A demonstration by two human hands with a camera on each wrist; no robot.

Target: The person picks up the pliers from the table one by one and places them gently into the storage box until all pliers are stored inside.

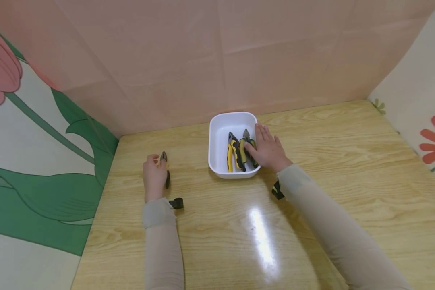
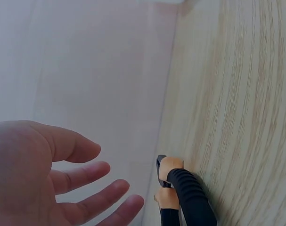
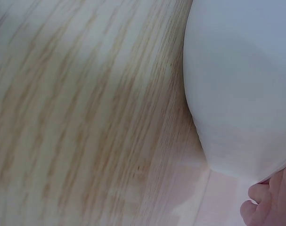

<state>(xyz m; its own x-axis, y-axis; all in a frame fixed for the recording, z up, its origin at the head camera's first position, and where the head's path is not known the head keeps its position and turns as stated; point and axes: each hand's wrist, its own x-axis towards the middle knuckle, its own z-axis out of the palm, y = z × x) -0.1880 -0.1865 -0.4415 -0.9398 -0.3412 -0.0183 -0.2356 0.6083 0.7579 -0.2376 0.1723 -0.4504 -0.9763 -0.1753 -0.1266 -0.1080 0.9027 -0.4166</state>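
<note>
On the left of the table stands a pair of pliers (image 1: 168, 180) with black and orange handles. My left hand (image 1: 154, 176) is right beside it, partly covering it in the head view. The left wrist view shows the fingers apart and loosely bent, with a gap between them and the black-orange handles (image 2: 192, 195). My right hand (image 1: 270, 152) holds the right side of a white plastic tub (image 1: 218, 141), thumb over the rim and fingers along the outer wall. Inside the tub lie yellow-black pliers (image 1: 235, 151) and green-black pliers (image 1: 243, 150), the latter partly hidden by my thumb.
The wood-grain table (image 1: 217, 225) meets a pinkish covered wall (image 1: 174, 68) close behind the tub. Flower-patterned panels border the left and right sides. A black strap (image 1: 176, 203) sits at my left wrist, another (image 1: 277, 190) at my right.
</note>
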